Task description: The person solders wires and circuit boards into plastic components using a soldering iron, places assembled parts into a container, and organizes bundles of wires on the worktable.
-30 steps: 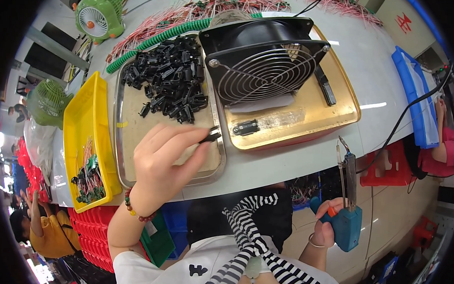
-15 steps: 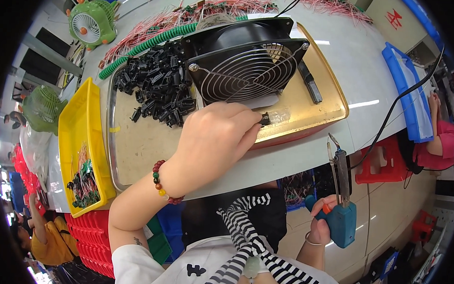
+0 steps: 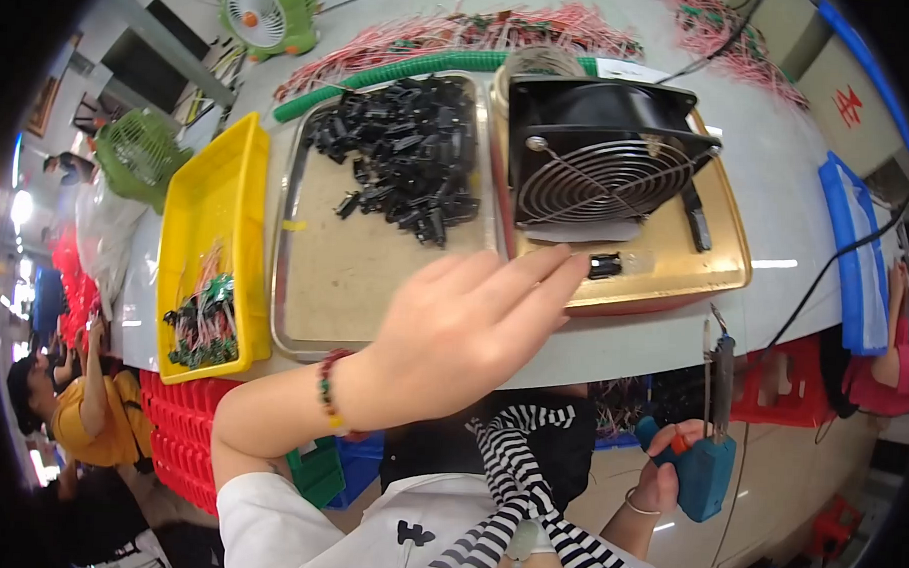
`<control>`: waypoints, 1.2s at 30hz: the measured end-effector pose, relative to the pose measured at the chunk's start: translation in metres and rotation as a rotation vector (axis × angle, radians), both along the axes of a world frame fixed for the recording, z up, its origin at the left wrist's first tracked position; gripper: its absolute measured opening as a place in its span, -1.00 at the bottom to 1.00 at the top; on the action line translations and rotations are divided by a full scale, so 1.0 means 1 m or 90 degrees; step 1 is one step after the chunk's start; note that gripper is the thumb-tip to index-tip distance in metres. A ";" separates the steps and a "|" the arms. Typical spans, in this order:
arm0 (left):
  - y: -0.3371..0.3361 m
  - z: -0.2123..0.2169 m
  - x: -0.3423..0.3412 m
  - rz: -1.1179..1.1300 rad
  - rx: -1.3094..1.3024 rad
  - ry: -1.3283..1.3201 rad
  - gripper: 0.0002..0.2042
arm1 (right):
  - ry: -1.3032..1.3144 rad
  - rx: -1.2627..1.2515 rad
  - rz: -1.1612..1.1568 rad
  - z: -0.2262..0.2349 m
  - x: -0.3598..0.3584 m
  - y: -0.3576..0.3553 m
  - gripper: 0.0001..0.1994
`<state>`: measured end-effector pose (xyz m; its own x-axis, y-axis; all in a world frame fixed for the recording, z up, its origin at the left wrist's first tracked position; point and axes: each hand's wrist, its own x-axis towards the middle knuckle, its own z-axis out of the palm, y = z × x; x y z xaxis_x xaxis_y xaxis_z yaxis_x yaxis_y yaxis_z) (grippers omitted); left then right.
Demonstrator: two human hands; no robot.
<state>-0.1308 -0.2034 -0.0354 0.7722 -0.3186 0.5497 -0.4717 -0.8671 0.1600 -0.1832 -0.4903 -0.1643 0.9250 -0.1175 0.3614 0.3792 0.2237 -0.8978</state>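
Note:
My left hand [image 3: 478, 325] reaches over the front of the gold-coloured tray [image 3: 665, 284], its fingers stretched out and slightly blurred. Right beside the fingertips, a small black plastic housing [image 3: 604, 266] lies on the tray; I cannot tell whether they touch. A clear flat piece [image 3: 637, 262] is at its right end. In my right hand [image 3: 665, 470] is a teal soldering gun [image 3: 704, 478], its tip pointing up beside the table edge. A black fan with a wire guard [image 3: 613, 184] stands on the gold tray behind the housing.
Left of the fan, a metal tray [image 3: 349, 300] carries a heap of black housings [image 3: 404, 152]. A yellow bin [image 3: 260, 267] holds wired circuit boards [image 3: 205, 320]. Pink-wired parts [image 3: 463, 34] lie behind a green hose [image 3: 412, 67]. A black cable [image 3: 825, 277] hangs at the right.
My left hand has let go of the black housing, and its fingers have straightened. The whole view has shifted, moving the table to the right in the picture. The soldering gun stays in my right hand.

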 end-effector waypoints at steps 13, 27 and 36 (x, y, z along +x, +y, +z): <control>0.340 -0.011 0.101 0.645 0.365 0.027 -0.74 | 0.024 -0.036 -0.029 0.010 -0.005 0.002 -0.56; 0.423 -0.053 0.143 0.640 -0.198 0.405 -0.76 | 0.071 -0.108 -0.098 0.001 -0.019 -0.006 -0.50; 0.401 -0.013 0.108 0.550 -0.290 -0.086 -0.62 | 0.071 -0.099 -0.061 0.005 -0.016 -0.003 -0.54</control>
